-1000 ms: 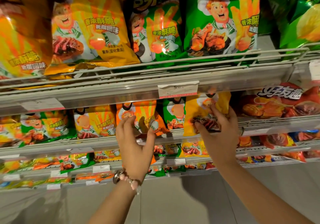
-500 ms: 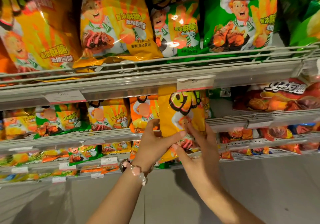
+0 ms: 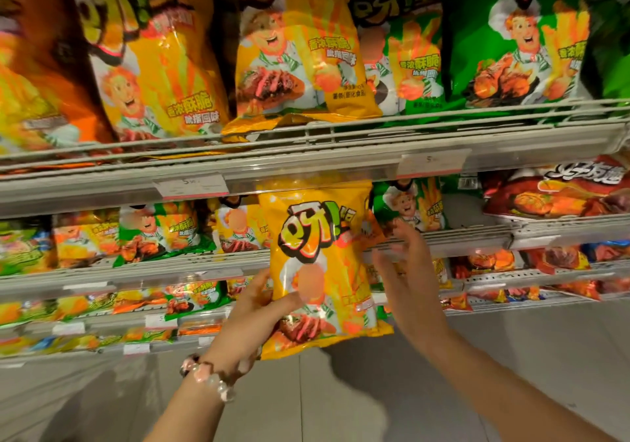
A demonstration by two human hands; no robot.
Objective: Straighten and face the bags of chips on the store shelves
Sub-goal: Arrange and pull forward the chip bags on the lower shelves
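Observation:
A yellow chip bag (image 3: 320, 257) with a cartoon chef hangs upright in front of the second shelf (image 3: 136, 271), clear of the row behind it. My left hand (image 3: 252, 318) grips its lower left edge, thumb across the front. My right hand (image 3: 409, 271) is just right of the bag, fingers spread and blurred, holding nothing. Behind it a green chip bag (image 3: 409, 206) stands on that shelf. More yellow and green bags (image 3: 146, 233) line the shelf to the left.
The top shelf (image 3: 341, 155) carries large bags: yellow (image 3: 300, 56), green (image 3: 511, 42) and orange at the left. Price tags (image 3: 191, 185) clip to the shelf rail. Red bags (image 3: 562, 196) sit at the right. Lower shelves hold smaller bags. Grey floor (image 3: 324, 400) lies below.
The yellow bag has come off the second shelf and out toward me. My left hand now holds it alone; my right hand has let go and moved to the right.

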